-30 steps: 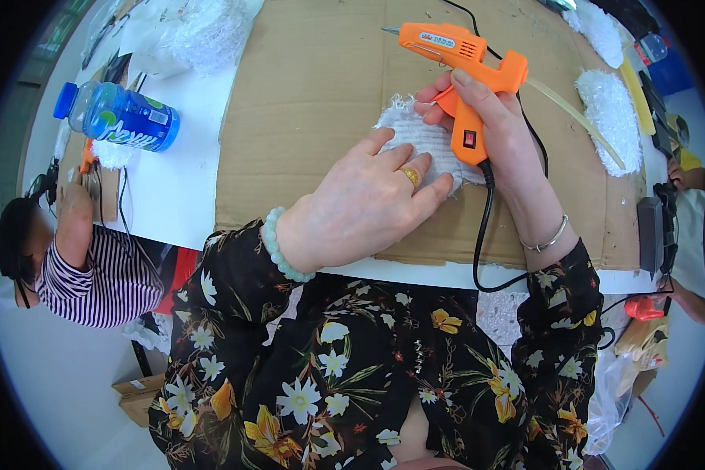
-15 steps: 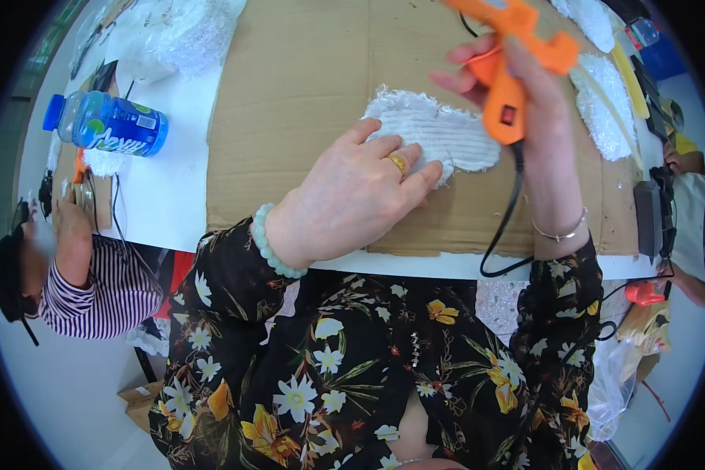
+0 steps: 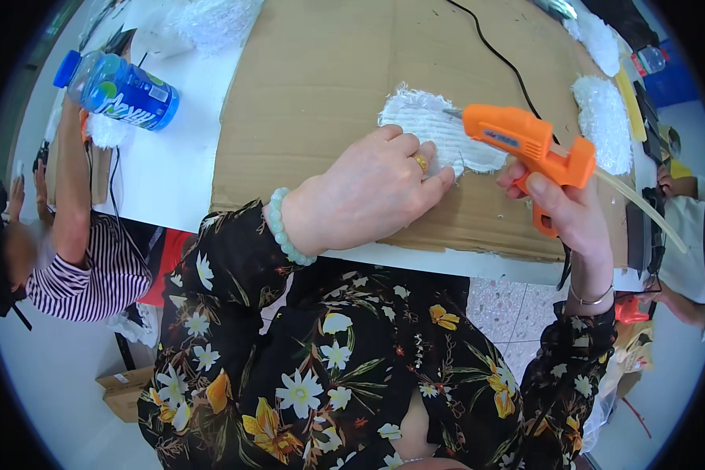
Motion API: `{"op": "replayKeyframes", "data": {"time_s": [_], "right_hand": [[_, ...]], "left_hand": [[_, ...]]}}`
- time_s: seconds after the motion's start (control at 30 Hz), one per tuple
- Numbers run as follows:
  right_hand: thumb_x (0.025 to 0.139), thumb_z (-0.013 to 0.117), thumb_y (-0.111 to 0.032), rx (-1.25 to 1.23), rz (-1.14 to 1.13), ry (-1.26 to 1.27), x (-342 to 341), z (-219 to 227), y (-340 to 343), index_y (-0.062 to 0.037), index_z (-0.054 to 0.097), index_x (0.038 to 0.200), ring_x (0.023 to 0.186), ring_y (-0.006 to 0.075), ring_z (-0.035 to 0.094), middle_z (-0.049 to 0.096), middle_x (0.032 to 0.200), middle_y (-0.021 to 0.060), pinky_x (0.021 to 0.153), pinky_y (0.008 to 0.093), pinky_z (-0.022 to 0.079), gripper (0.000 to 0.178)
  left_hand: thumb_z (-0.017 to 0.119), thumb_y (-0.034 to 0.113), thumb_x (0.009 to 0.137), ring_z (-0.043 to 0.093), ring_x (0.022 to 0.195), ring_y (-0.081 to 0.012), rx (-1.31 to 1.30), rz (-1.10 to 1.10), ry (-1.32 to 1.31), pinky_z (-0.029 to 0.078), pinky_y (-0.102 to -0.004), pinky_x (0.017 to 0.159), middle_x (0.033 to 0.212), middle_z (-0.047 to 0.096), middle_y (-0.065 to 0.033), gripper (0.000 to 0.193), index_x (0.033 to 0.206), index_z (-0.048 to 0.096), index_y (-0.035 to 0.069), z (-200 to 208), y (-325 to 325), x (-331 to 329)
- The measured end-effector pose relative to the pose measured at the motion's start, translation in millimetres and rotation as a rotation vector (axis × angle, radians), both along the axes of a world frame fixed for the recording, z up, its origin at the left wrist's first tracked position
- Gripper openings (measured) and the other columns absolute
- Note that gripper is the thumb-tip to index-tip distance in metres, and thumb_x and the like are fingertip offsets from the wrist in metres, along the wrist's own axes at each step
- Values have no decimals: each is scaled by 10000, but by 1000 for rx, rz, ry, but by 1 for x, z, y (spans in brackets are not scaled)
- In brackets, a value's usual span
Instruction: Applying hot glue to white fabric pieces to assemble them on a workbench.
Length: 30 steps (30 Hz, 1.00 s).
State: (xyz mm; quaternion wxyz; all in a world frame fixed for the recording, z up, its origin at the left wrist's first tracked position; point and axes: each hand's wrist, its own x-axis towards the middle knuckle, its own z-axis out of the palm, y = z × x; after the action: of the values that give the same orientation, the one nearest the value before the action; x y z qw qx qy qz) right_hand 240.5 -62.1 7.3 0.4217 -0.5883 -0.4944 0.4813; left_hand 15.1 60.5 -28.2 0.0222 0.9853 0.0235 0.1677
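A white ribbed cloth piece (image 3: 427, 117) with frayed edges lies on the brown cardboard sheet (image 3: 313, 86). My left hand (image 3: 372, 184) presses on its near edge, fingers bent and the fingertips partly hidden. In my right hand (image 3: 568, 205) is an orange hot glue gun (image 3: 517, 135), gripped by its handle with fingers at the trigger. Its metal nozzle points left, just over the cloth's upper right part; whether it touches cannot be told. A pale glue stick (image 3: 638, 205) sticks out of the gun's back end.
A blue-labelled bottle (image 3: 121, 90) stands at the left on the white table (image 3: 184, 157). A black cord (image 3: 497, 51) crosses the cardboard's far side. White fluffy pieces (image 3: 603, 117) lie at the right. A person in stripes (image 3: 94, 270) sits at left; another person's arm (image 3: 681, 301) shows at right.
The glue gun has swung down and turned, its nozzle now over the cloth. My left hand keeps its hold on the cloth. The person at left has raised an arm toward the bottle.
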Motion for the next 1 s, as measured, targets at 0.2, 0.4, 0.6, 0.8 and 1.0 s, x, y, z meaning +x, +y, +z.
{"op": "replayKeyframes", "data": {"time_s": [0.2, 0.4, 0.6, 0.8, 1.0], "right_hand": [[907, 584, -302, -81, 45, -143, -1, 0, 1, 0, 543, 1143, 854, 139, 569, 603, 945, 66, 779, 289, 465, 385], [913, 575, -340, -88, 60, -254, -6, -2, 12, -4, 558, 1060, 828, 122, 555, 606, 889, 47, 753, 278, 444, 367], [905, 580, -359, -121, 87, -282, -8, -1, 19, -5, 569, 1026, 823, 122, 559, 608, 875, 45, 755, 276, 444, 374], [898, 586, -345, -131, 111, -292, -11, -2, 23, -1, 570, 1012, 814, 126, 566, 610, 867, 41, 748, 275, 453, 363], [897, 591, -282, -137, 120, -313, -13, 0, 23, 4, 572, 997, 806, 119, 565, 610, 849, 38, 742, 273, 458, 303]], "left_hand": [[569, 125, 756, 597, 756, -202, 17, -35, -77, 461, -310, 639, 755, 612, -66, 257, 975, 642, 14, 4, -9, 4], [578, 140, 753, 594, 748, -199, -2, -41, -65, 466, -316, 617, 695, 598, -48, 266, 972, 643, 4, 3, -9, 2], [572, 138, 754, 590, 708, -200, -19, -50, -81, 463, -314, 579, 662, 580, -56, 209, 901, 627, -1, 3, -8, 2], [612, 239, 759, 559, 713, -196, -2, -23, -5, 470, -301, 627, 964, 601, -153, 334, 1025, 623, 37, 3, -9, -1], [589, 183, 752, 567, 688, -196, -12, -38, -64, 462, -304, 579, 786, 578, -101, 241, 930, 618, 24, 2, -10, 1]]}}
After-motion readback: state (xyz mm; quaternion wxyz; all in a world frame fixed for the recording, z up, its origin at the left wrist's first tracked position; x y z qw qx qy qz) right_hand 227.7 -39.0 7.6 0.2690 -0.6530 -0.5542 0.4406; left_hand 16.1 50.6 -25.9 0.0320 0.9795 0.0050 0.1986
